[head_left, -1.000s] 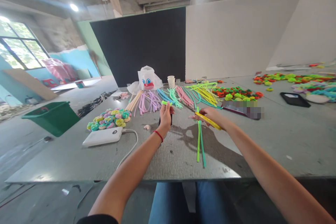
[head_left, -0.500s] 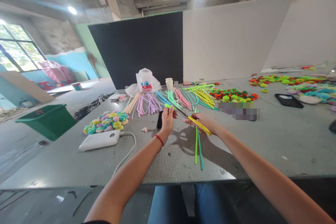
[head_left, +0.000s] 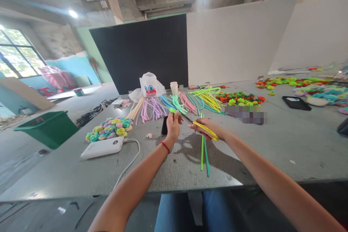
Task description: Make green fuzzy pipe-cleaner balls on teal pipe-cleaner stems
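My left hand [head_left: 173, 126] is raised over the grey table [head_left: 81, 174], fingers pinched on a short bright green pipe cleaner piece [head_left: 173, 110]. Yellow-handled scissors [head_left: 203, 128] sit in my right hand [head_left: 210, 127], fingers closed through the handles, and the blades reach left to the green piece. Below my right hand, two long pipe cleaners [head_left: 204, 148], one green and one teal, lie on the table. A black phone [head_left: 164, 126] lies just behind my left hand.
Fanned bundles of coloured pipe cleaners [head_left: 179, 102] lie behind my hands, near a white bag with a printed face [head_left: 149, 85] and a paper cup [head_left: 174, 87]. A pastel pompom pile [head_left: 108, 128] and a white power bank [head_left: 102, 147] lie left. Red-green pompoms [head_left: 239, 98] lie right.
The scissors have moved left and their blades have met the green piece in my left hand. The view has drifted slightly; both hands stay over the same spot.
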Available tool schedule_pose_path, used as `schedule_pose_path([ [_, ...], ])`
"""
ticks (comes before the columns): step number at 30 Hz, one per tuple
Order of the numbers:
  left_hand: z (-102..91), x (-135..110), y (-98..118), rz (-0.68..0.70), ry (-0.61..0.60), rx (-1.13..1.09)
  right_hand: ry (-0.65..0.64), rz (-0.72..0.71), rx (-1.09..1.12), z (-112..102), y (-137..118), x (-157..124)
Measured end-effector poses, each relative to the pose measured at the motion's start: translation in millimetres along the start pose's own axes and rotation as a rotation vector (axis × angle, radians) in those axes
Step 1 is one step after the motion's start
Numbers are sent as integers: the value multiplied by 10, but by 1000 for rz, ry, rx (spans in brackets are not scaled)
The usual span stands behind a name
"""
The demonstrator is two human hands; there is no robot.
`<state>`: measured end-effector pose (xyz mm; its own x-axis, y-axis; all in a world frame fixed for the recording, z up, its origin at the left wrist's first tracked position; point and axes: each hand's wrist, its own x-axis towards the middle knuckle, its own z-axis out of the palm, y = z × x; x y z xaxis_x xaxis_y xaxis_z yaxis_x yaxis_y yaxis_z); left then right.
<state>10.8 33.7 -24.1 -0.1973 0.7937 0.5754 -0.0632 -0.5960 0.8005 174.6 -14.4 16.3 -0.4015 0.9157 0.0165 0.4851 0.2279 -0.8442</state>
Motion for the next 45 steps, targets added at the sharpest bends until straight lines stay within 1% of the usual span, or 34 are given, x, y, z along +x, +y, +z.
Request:
schedule_pose_path([
  [3, 3, -16, 15, 8, -7, 55, 11, 11, -42, 8, 36, 36],
  [7, 2, -12, 22, 7, 7, 71, 75, -3, -162, 20, 101, 108],
  [12, 16, -23, 17, -29, 22, 10, 243, -56, -482, 64, 97, 111],
  [14, 29, -33, 26, -54, 40, -50, 289, -51, -540, 94, 68, 90],
  [18, 53, -41, 62, -67, 56, -151, 347, -82, -544, 132, 27, 57],
  [21, 53, -37, 71, -41, 61, -135, 368, -111, -563, 142, 16, 45],
  [28, 24, -24, 55, 3, 53, -74, 268, -119, -565, 167, -17, 33],
  [34, 31, -25, 97, -2, 33, -34, 271, -109, -552, 179, 26, 64],
  [36, 32, -19, 97, -9, 41, -51, 299, -136, -487, 201, 29, 72],
  [40, 19, 13, 59, -81, 73, -119, 368, -200, -346, 200, 24, 82],
  [42, 12, 33, 32, -104, 69, -136, 387, -192, -381, 147, 38, 94],
  [45, 10, 58, 0, -152, 65, -160, 472, -105, -531, 16, 86, 116],
])
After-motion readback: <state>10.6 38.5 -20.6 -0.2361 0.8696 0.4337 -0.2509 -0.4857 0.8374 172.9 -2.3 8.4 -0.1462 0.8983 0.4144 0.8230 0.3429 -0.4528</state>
